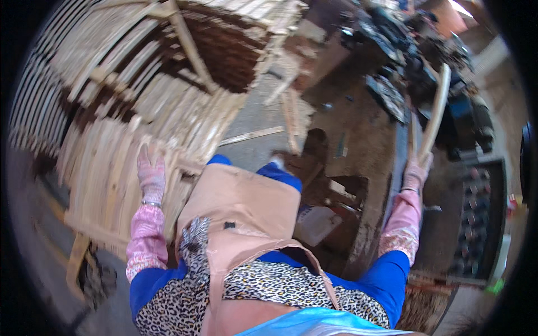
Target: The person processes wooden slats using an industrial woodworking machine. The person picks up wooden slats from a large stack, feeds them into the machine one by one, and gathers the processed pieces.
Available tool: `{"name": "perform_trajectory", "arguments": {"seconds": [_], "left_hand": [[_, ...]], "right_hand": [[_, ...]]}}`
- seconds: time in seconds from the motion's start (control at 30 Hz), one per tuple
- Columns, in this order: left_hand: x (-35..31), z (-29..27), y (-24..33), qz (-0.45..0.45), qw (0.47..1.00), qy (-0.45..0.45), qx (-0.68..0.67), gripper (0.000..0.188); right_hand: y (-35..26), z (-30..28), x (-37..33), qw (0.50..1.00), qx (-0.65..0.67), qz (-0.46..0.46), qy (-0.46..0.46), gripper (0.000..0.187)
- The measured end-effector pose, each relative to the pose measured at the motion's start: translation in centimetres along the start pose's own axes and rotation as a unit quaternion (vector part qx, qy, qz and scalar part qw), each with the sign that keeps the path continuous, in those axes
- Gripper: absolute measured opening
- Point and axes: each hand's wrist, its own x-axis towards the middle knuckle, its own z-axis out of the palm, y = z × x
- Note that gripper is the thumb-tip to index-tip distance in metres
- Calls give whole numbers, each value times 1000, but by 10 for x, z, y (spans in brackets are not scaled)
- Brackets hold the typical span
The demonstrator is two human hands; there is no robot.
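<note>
My right hand point(416, 172), in a pale pinkish glove, is closed round the lower end of a long, slightly curved wooden strip point(438, 106). The strip points up and away on the right, beside the edge of a dark workbench point(342, 134). On the other side, my left hand point(151, 178), gloved alike, has its fingers stretched out and apart. It is over or against a row of pale wooden slats point(106, 173); blur hides whether it touches them. Nothing shows in its grasp.
More stacked slats point(112, 39) rise at the far left. Loose wood pieces point(252, 136) lie on the grey floor. Dark cluttered items point(392, 84) stand at the bench's far end. A tray of round objects point(473, 218) is at right. A tan apron point(241, 201) covers my lap.
</note>
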Motion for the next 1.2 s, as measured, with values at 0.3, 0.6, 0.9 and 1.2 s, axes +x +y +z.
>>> {"name": "perform_trajectory", "arguments": {"seconds": [0.3,0.6,0.9,1.2], "left_hand": [[-65,-240,-20,-356,866,55,346,81],[-100,-160,-186,-587,766,57,255,83],[-81,-191,-112,-397,678,-402,470,58],[-72,-126,-86,-215,952,-48,211,74]], "right_hand": [[-30,-18,-32,990,-113,56,-68,72],[-37,-205,-227,966,-185,90,-155,67],[-50,-68,-68,971,-239,-10,24,53],[4,0,10,944,-328,5,-28,54]]}}
